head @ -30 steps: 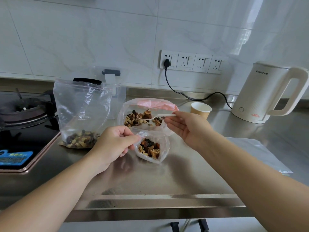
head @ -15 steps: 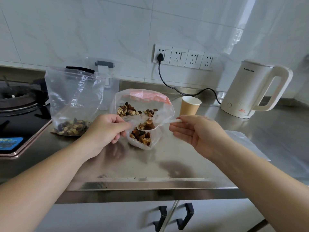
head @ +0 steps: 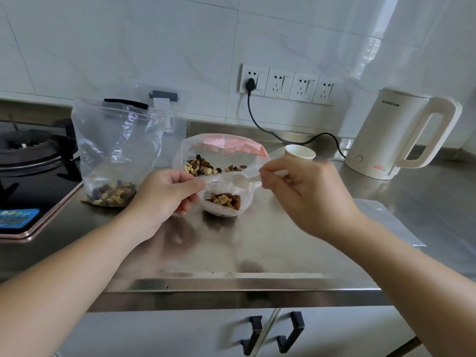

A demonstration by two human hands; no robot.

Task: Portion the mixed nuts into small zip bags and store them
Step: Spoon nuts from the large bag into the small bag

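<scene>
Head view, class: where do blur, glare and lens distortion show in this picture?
Head view: motion blur smears the right hand and the white spoon; window glare streaks the wall tiles and sheens the steel counter; wide-angle distortion tilts the kettle and bows the counter edge.

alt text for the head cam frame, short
A person's left hand holds open a small zip bag of mixed nuts on a steel counter while the right hand holds a white plastic spoon over it. Behind stand a larger nut bag, a paper cup and a kettle.
</scene>
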